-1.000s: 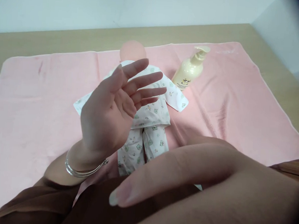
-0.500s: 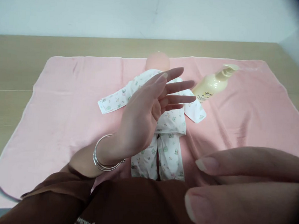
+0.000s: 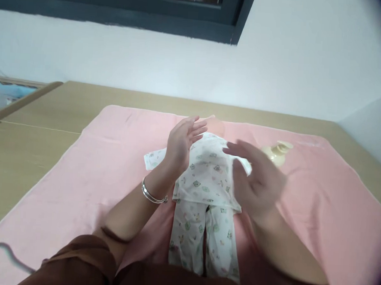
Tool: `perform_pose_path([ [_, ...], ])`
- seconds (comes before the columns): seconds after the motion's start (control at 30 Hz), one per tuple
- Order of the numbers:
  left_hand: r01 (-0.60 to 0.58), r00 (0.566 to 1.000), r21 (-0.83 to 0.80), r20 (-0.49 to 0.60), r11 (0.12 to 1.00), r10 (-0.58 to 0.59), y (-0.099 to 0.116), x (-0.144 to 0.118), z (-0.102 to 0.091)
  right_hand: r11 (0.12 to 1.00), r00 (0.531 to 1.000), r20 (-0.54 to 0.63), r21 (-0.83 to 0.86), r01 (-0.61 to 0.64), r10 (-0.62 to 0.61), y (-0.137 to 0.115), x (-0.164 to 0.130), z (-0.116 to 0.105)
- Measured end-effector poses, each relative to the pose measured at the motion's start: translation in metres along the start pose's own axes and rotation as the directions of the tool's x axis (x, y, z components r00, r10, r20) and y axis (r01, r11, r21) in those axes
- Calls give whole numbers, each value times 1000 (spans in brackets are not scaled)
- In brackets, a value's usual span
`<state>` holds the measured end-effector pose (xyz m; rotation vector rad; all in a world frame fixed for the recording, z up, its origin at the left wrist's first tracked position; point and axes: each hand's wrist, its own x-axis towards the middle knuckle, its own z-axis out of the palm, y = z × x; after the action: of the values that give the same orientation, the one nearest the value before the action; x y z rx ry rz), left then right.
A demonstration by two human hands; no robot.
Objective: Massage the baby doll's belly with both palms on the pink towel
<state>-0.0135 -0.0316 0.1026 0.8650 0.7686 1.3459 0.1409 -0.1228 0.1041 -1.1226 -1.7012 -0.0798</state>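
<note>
A baby doll in white printed pyjamas [image 3: 207, 191] lies on its back on a pink towel [image 3: 95, 171]. My left hand [image 3: 181, 143], with a silver bangle on the wrist, is held up open above the doll's left sleeve, palm facing right. Over the doll's other side hovers my right hand [image 3: 255, 181], blurred, fingers spread, palm facing left. Neither hand holds anything. The doll's head is mostly hidden behind my left hand's fingers.
A cream pump bottle [image 3: 278, 150] lies on the towel just beyond my right hand. The towel covers a wooden table [image 3: 26, 136] set against a white wall. A dark window frame [image 3: 136, 14] runs along the top. My brown sleeves fill the bottom edge.
The view has tilted up, so wall and window show. My right hand pulled away from the camera to hover over the doll. My left hand moved farther out above the doll's chest.
</note>
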Motion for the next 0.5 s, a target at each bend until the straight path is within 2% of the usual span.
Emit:
perform_pose_path([
  [0.07, 7, 997, 34, -83, 999, -5, -11, 13, -4, 997, 982, 182, -66, -42, 54, 19, 0, 36],
  [0.1, 9, 995, 54, -99, 998, -4, -18, 18, -5, 994, 956, 286, -108, -31, 61, 28, -3, 50],
  [0.17, -12, 996, 124, -88, 992, 23, -31, 23, -6, 988, 910, 413, -151, 29, 36, 48, -11, 70],
  [0.27, -105, 989, 352, -58, 930, 134, -49, 23, -6, 975, 807, 579, -85, 204, -118, 77, -12, 80],
  [0.33, -190, 971, 539, -22, 820, 239, -58, 22, -5, 972, 765, 631, -71, 224, -130, 93, -7, 79],
  [0.4, -279, 948, 654, 70, 703, 312, -64, 20, -2, 978, 792, 610, -147, 150, -30, 103, -5, 77],
  [0.5, -390, 915, 679, 210, 622, 345, -68, 18, 2, 943, 858, 485, -333, 3, 169, 100, -16, 79],
])
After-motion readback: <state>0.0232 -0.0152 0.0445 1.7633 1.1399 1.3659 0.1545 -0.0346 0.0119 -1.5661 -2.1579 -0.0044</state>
